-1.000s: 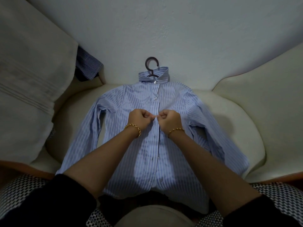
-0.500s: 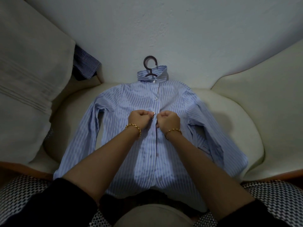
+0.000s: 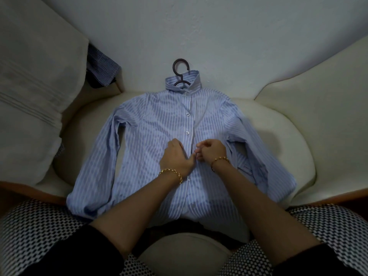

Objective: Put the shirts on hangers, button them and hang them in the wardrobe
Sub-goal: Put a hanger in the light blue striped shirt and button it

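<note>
A blue-and-white striped shirt [image 3: 147, 136] lies face up on a cream armchair seat [image 3: 282, 140], collar away from me. A dark hanger [image 3: 180, 71] sits inside it, its hook poking out above the collar. Three buttons on the upper placket are fastened. My left hand [image 3: 176, 157] rests on the shirt front just left of the placket, thumb reaching to the placket edge. My right hand [image 3: 211, 151] pinches the placket edge with curled fingers, below the third button. The button between the fingers is hidden.
A dark checked garment [image 3: 101, 70] is tucked at the back left of the chair, beside a cream cushion [image 3: 33, 80]. The chair's right arm [image 3: 322, 80] rises at the right. A pale wall stands behind. My patterned knees fill the bottom corners.
Both hands have moved down the placket toward me, from the third button to the spot below it. That third button now shows fastened. My left hand has flattened from a fist.
</note>
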